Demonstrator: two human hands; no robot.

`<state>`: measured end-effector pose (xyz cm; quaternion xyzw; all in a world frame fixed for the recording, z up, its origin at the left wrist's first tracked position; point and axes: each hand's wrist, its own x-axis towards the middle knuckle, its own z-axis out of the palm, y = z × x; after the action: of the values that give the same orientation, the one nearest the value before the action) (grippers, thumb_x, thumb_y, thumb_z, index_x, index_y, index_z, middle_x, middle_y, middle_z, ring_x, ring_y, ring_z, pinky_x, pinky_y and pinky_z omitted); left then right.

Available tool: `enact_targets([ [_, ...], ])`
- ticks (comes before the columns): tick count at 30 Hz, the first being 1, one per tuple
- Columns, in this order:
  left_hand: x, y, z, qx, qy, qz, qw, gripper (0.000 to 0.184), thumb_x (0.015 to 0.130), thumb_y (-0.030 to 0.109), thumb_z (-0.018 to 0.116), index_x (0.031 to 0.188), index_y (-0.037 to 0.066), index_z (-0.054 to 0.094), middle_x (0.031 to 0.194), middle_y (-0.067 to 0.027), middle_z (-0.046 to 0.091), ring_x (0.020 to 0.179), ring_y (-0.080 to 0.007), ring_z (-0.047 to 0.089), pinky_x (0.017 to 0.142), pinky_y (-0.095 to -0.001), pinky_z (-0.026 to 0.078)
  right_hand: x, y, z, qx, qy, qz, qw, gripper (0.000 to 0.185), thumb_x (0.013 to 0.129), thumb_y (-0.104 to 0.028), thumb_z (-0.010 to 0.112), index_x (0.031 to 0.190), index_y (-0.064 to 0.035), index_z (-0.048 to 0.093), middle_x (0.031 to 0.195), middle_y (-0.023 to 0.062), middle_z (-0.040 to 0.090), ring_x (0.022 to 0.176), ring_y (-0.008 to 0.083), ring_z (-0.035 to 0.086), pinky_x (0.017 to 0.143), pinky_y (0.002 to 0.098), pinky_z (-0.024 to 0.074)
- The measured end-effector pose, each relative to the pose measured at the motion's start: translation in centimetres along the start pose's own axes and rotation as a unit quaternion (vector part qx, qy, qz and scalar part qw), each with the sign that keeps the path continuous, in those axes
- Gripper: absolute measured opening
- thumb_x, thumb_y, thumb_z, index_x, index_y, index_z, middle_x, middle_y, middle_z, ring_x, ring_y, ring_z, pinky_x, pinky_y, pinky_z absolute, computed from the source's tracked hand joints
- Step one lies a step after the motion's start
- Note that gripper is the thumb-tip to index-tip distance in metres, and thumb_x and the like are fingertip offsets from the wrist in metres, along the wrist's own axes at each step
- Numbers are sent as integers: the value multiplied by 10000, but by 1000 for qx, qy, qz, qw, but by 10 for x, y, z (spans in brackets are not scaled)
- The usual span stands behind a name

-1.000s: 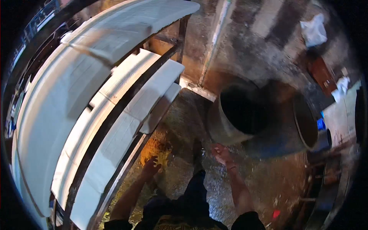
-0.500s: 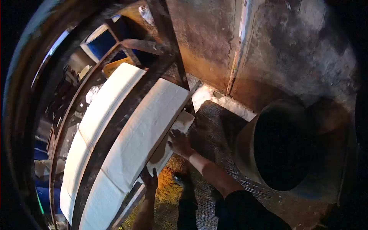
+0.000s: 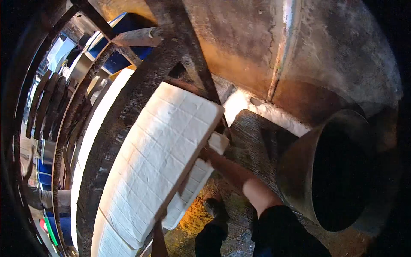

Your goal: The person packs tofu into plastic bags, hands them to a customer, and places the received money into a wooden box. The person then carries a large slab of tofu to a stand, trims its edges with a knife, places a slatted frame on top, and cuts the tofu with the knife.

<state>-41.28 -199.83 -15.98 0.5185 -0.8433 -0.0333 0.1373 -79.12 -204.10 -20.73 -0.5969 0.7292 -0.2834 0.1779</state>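
A long white slab (image 3: 162,141) scored into squares, which looks like tofu, lies on a dark rack in front of me. A second pale slab (image 3: 187,199) with similar lines shows lower down, beyond its right edge. My right hand (image 3: 207,154) reaches in at the upper slab's right edge, over the lower one; its fingers are hidden. My left hand (image 3: 159,226) is at the same edge nearer to me, mostly covered by the upper slab. Whether either hand grips the slab cannot be seen. Another white slab (image 3: 97,128) stands to the left, behind a dark beam.
Dark rusty beams (image 3: 109,137) of the rack cross the left side. A large round vessel (image 3: 299,167) with a dark opening stands to my right. Behind are a stained wall (image 3: 239,38) and blue barrels (image 3: 115,60). Orange crumbs (image 3: 195,216) lie on the wet floor near my feet.
The view has shifted closer, and the upper slab's scored top shows more fully. Both hands, whose spread fingers were visible before, have moved in beneath the slab's edge and are now largely hidden.
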Motion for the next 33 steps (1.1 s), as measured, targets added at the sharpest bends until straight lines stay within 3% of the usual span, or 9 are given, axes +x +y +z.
enact_targets([
  [6, -2, -24, -15, -29, -29, -73, 996, 393, 945, 271, 487, 1226, -2, 518, 1164, -184, 570, 1090, -298, 523, 936, -388, 402, 78, 94, 22, -77, -118, 137, 980, 444, 856, -308, 504, 1215, -47, 515, 1155, 178, 549, 1134, 340, 482, 976, 510, 363],
  [16, -16, -59, -23, -69, -52, -144, 986, 412, 956, 282, 473, 1263, 7, 493, 1188, -159, 553, 1112, -267, 497, 950, -377, 381, 89, 117, 30, -102, -171, 177, 964, 523, 878, -386, 472, 1266, -36, 458, 1130, 192, 552, 1073, 340, 519, 931, 480, 402],
  [26, -71, -86, -24, -177, -54, -222, 957, 433, 967, 293, 459, 1300, 17, 467, 1213, -135, 536, 1134, -236, 471, 963, -365, 360, 11, 86, 4, 8, -183, 97, 978, 607, 901, -465, 441, 1318, -26, 401, 1105, 207, 556, 1013, 340, 555, 887, 450, 441],
  [30, -159, -85, -43, -279, -84, -360, 886, 441, 971, 297, 453, 1315, 21, 457, 1223, -126, 530, 1143, -223, 461, 969, -360, 351, -66, 50, -17, 84, -195, 42, 976, 641, 910, -497, 429, 1339, -22, 379, 1095, 212, 558, 989, 340, 570, 869, 438, 456],
  [33, -249, -56, -77, -358, -77, -469, 803, 448, 974, 300, 449, 1326, 24, 450, 1231, -118, 525, 1150, -214, 453, 973, -357, 345, -133, 18, -35, -15, -205, -78, 976, 686, 909, -545, 414, 1342, -14, 378, 1090, 217, 560, 964, 332, 584, 859, 415, 461],
])
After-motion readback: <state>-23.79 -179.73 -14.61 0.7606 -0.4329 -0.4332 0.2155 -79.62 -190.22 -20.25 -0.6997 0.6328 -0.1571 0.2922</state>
